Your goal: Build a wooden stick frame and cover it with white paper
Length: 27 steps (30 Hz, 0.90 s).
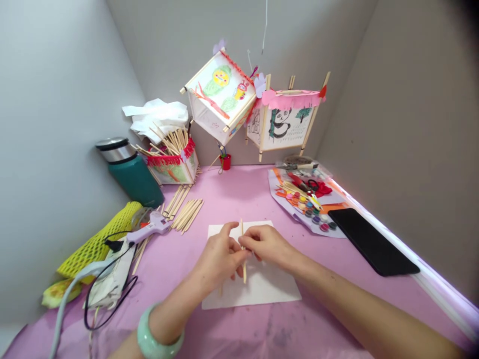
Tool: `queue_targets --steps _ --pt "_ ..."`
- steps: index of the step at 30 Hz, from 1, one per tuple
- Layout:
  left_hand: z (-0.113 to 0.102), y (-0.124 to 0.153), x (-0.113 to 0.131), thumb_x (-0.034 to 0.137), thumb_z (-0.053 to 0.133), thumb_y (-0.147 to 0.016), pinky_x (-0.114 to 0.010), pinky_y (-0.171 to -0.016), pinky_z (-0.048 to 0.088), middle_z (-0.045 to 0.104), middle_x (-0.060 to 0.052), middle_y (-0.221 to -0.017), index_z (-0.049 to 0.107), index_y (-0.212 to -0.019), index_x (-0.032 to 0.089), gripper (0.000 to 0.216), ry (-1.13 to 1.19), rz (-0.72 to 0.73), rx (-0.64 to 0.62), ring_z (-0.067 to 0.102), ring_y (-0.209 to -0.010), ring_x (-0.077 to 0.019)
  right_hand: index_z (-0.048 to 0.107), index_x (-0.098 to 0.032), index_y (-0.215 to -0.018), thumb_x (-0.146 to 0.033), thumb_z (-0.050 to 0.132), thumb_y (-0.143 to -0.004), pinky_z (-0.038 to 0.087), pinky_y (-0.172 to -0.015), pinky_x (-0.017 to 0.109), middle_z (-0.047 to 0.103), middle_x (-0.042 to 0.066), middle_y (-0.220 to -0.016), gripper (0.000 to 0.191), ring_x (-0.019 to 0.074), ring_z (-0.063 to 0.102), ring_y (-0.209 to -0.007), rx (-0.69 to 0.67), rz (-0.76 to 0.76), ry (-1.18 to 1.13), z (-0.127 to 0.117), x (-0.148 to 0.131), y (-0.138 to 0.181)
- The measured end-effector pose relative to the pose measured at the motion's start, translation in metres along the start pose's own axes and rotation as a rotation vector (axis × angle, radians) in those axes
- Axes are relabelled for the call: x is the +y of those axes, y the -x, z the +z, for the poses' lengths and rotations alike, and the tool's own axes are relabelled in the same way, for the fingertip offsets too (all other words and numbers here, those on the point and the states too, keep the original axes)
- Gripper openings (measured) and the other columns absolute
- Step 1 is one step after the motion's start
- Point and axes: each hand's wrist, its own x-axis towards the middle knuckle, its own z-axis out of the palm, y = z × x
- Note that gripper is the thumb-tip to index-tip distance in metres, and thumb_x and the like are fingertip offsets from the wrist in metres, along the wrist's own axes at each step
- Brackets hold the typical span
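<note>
Over a white sheet of paper (269, 286), a thin wooden stick (244, 275) is held almost upright in the view. My right hand (267, 242) pinches it near its middle between thumb and fingers. Just below that grip, the thumb and curled fingers of my left hand (220, 254) close on the same stick, while the index finger stretches out past it. The fingertips partly cover the stick. A second pale stick (220, 289) shows on the paper under my left hand. A green bangle (159, 335) circles my left wrist.
Loose sticks (188, 215) and a glue gun (151, 227) with cables lie left, near a teal bottle (130, 174). Behind stands a stick-filled paper box (174, 172). Lanterns (288, 122) hang at the back. Paint pots (316, 219) and a black phone (372, 239) lie right.
</note>
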Motion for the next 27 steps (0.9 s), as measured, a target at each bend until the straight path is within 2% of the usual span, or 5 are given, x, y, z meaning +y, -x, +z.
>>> queue_targets --steps 3,6,9,15,27 --pt "-0.02 -0.012 -0.005 0.035 0.057 -0.077 -0.021 -0.04 0.042 0.06 0.006 -0.061 0.052 -0.112 0.02 0.039 -0.141 0.034 0.022 0.061 -0.048 -0.0136 0.058 -0.017 -0.06 -0.026 0.05 -0.078 0.03 -0.047 0.022 0.06 -0.001 -0.055 0.022 0.0087 0.047 -0.046 -0.041 0.047 0.105 -0.017 0.004 -0.006" --pt "-0.043 -0.026 -0.012 0.032 0.052 -0.078 -0.021 -0.045 0.039 0.057 0.005 -0.052 0.06 -0.085 0.019 0.017 -0.422 0.007 0.121 0.058 -0.046 -0.0118 0.06 -0.018 -0.063 -0.026 0.052 -0.079 0.029 -0.047 0.022 0.064 -0.001 -0.06 0.02 0.0104 0.051 -0.05 -0.08 -0.049 0.349 -0.033 0.004 -0.008" --pt "-0.051 -0.035 -0.017 0.03 0.054 -0.075 -0.022 -0.048 0.037 0.054 0.006 -0.045 0.061 -0.076 0.02 0.013 -0.509 -0.015 0.143 0.055 -0.043 -0.0114 0.064 -0.02 -0.071 -0.021 0.056 -0.079 0.027 -0.05 0.025 0.066 0.001 -0.065 0.012 0.0143 0.056 -0.058 -0.008 -0.159 0.621 -0.037 0.0 -0.013" --pt "-0.043 -0.036 -0.025 0.03 0.059 -0.069 -0.023 -0.049 0.037 0.059 0.006 -0.05 0.059 -0.073 0.02 0.011 -0.55 -0.064 0.101 0.056 -0.042 -0.0118 0.067 -0.023 -0.083 -0.022 0.058 -0.083 0.029 -0.059 0.026 0.07 0.001 -0.084 0.009 0.015 0.06 -0.071 0.02 -0.299 0.73 -0.017 0.013 -0.027" --pt "-0.042 -0.036 -0.027 0.027 0.053 -0.072 -0.025 -0.059 0.043 0.061 0.005 -0.048 0.058 -0.075 0.021 0.009 -0.584 -0.103 0.093 0.061 -0.047 -0.0141 0.066 -0.02 -0.081 -0.022 0.054 -0.089 0.031 -0.062 0.027 0.064 0.001 -0.082 0.015 0.0134 0.057 -0.073 0.039 -0.345 0.751 -0.005 0.027 -0.031"
